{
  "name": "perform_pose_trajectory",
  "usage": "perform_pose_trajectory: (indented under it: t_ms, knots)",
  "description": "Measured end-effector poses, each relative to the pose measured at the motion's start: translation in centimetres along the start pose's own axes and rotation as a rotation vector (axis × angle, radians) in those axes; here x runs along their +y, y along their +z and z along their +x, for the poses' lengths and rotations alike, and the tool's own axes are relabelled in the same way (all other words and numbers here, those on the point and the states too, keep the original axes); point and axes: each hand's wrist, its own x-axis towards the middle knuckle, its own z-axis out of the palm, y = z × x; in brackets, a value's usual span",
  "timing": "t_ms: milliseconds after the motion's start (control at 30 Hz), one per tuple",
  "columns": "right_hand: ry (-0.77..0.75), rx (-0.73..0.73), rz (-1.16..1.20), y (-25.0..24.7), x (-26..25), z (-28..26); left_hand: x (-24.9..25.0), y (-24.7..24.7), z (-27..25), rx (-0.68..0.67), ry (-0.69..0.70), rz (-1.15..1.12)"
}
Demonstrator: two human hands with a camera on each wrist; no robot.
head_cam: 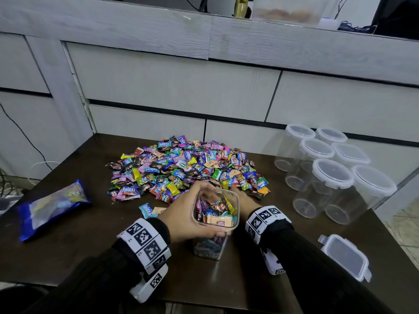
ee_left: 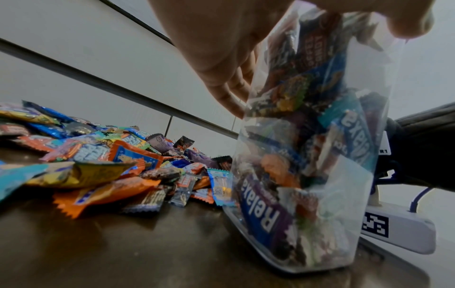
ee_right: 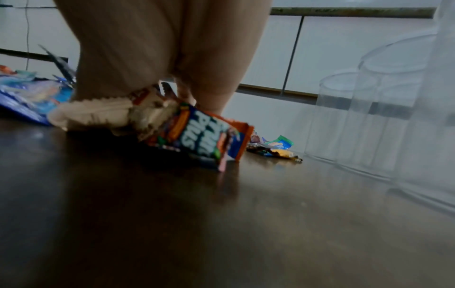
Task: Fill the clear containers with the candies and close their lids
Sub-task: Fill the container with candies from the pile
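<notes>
Left hand: the left hand (head_cam: 190,217) wraps the upper part of the open clear container (head_cam: 215,223) — thumb on the near wall, fingers (ee_left: 231,97) round the far side.
Open container: square-sided, lid off, standing upright on the dark table (head_cam: 95,252) at the near middle, packed with wrapped candies almost to the rim; a tan coffee-candy wrapper lies on top.
Right hand: the right hand (head_cam: 243,201) is just right of the open container, behind its far corner, low over the table; in the right wrist view its fingers (ee_right: 211,91) close on a bunch of candies, a cream wrapper and an orange Frutty Plus wrapper (ee_right: 202,134) among them.
Candy pile: a broad heap of mixed wrapped candies (head_cam: 181,166) lies just beyond the open container, its near edge touching the hands.
Loose lid: a clear clip-lock lid (head_cam: 344,257) lies flat to the right of the open container, near the table's edge.
Empty containers: six lidded clear containers (head_cam: 331,177) cluster well right of the open container — all upright.
Bag: a blue candy bag (head_cam: 52,207) lies well left of the open container.
</notes>
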Motion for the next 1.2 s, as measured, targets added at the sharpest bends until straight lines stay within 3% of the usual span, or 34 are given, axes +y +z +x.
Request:
perform_pose_trajectory:
  t_ms: [133,233,533,767,933,1067,1200]
  knots:
    - [-0.019,0.004,-0.034,0.3,0.5,0.6,0.1,0.0,0.0,-0.001,-0.015,0.002]
    - [-0.045,0.103,-0.057,-0.1,0.6,0.2,-0.1,0.0,0.0,-0.002,-0.010,-0.005]
    - [0.025,0.385,0.246,-5.3,0.0,-4.4,-0.1,0.0,0.0,-0.020,-0.050,-0.003]
    - [-0.182,0.679,0.454,-10.2,-2.9,-9.0,-0.3,0.2,0.0,-0.010,-0.073,-0.002]
    - [-0.348,0.599,0.516,-10.5,-6.9,-11.3,0.1,0.2,-0.1,-0.020,-0.074,-0.010]
    - [-0.420,0.409,0.287,-9.2,-8.5,-11.9,0.4,0.2,-0.2,-0.032,-0.088,-0.073]
    - [-0.428,0.347,0.013,-8.5,-9.5,-11.6,0.8,0.1,-0.3,-0.041,-0.094,-0.053]
